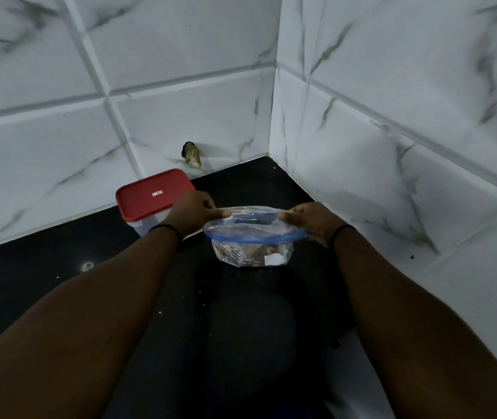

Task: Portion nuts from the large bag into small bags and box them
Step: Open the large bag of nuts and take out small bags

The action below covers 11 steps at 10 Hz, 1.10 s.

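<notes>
— What sits far left on the counter (44, 285)?
— A clear box (141, 226) with its red lid (150, 195) on, against the back wall.

— And the hands?
— The left hand (192, 211) pinches the zip bag (253, 237) rim; the right hand (310, 220) pinches the opposite side. The mouth gapes; nuts (250, 252) lie inside, near the back right corner.

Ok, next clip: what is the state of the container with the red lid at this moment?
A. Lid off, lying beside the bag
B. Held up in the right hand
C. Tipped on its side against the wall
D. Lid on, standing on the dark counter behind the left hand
D: the red lid sits closed on the container, which stands upright on the counter just behind the left hand; both hands grip the bag.
</notes>
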{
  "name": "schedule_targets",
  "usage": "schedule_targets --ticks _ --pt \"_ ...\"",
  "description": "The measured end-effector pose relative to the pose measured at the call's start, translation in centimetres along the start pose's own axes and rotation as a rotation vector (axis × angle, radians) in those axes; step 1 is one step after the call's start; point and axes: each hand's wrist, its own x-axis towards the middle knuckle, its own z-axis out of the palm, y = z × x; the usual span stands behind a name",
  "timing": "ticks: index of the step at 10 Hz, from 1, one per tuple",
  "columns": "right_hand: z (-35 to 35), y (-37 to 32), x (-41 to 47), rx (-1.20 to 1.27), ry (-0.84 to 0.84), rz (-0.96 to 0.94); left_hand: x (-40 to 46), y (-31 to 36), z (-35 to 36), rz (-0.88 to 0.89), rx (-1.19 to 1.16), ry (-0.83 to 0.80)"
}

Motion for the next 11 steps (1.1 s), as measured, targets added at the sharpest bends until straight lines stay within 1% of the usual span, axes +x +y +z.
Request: schedule_targets --ticks 1,2,3,4,5,6,7,8,9,10,11 --pt "-0.4 0.1 0.0 0.234 -0.156 0.137 1.0 -0.3 -0.4 -0.15 0.072 -0.016" --pt "-0.2 -0.6 0.3 0.217 -0.197 0.123 1.4 0.7 -0.1 -0.259 -0.09 0.031" --pt "-0.2 -2.0 0.4 -0.009 -0.174 0.042 1.7 1.4 0.3 -0.336 -0.294 0.121" --pt "-0.4 -3.1 0.6 -0.153 -0.132 -0.039 2.0 2.5 0.5 -0.434 -0.57 0.103" --pt "-0.3 -3.7 0.5 -0.082 -0.111 -0.006 2.8 3.0 0.4 -0.686 -0.886 0.053" --pt "-0.4 -3.2 -0.4 0.477 -0.187 0.284 2.1 2.9 -0.7 -0.792 -1.0 -0.024" --pt "-0.6 -1.4 -1.3 0.897 -0.173 0.395 2.1 2.8 -1.1 -0.854 -1.003 -0.153" --pt "0.2 -0.6 -0.9 1.106 -0.059 0.427 2.0 3.4 -0.3 -0.859 -1.084 -0.162" --pt "1.3 -0.5 -0.2 1.158 0.039 0.49 1.2 3.2 0.5 -0.864 -1.161 -0.213" --pt "2.1 -0.5 -0.5 1.103 0.113 0.599 0.9 2.2 1.3 -0.742 -1.214 -0.418" --pt "2.9 -0.5 -1.0 1.009 0.165 0.645 1.0 1.5 1.5 -0.679 -1.226 -0.461"
